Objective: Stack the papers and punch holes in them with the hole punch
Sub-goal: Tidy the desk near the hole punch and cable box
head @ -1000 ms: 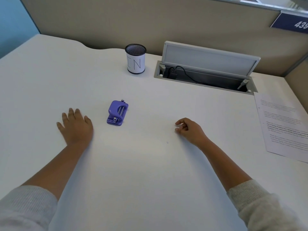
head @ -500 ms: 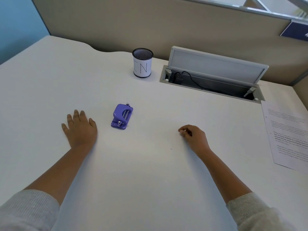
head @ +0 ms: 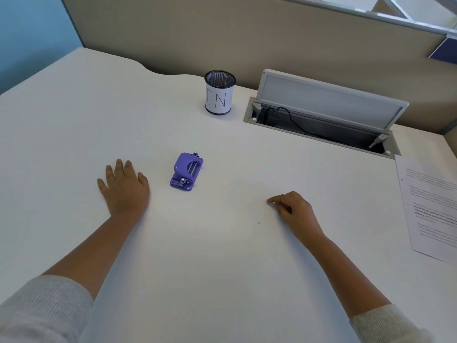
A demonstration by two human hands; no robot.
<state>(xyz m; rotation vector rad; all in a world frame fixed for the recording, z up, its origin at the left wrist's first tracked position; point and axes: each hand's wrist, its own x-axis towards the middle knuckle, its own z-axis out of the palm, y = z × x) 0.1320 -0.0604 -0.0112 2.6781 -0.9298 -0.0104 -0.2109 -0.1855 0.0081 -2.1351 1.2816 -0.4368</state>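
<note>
A small purple hole punch [head: 186, 171] lies on the white desk [head: 210, 256], a little left of the middle. My left hand [head: 125, 188] rests flat on the desk just left of the punch, fingers spread, holding nothing. My right hand [head: 293, 209] rests on the desk to the right of the punch, fingers curled loosely under, with nothing in it. Printed white papers [head: 432, 206] lie at the right edge of the desk, cut off by the frame, well beyond my right hand.
A black mesh cup [head: 219, 92] labelled "IN" stands at the back. To its right, an open cable hatch [head: 321, 120] with a raised lid holds a plug and black cord. A beige partition runs behind the desk. A tiny white speck [head: 258, 223] lies near my right hand.
The view has shifted, so everything sits lower and further right in frame. Both hands stay in place on the desk; my right hand's fingers have curled a little more.
</note>
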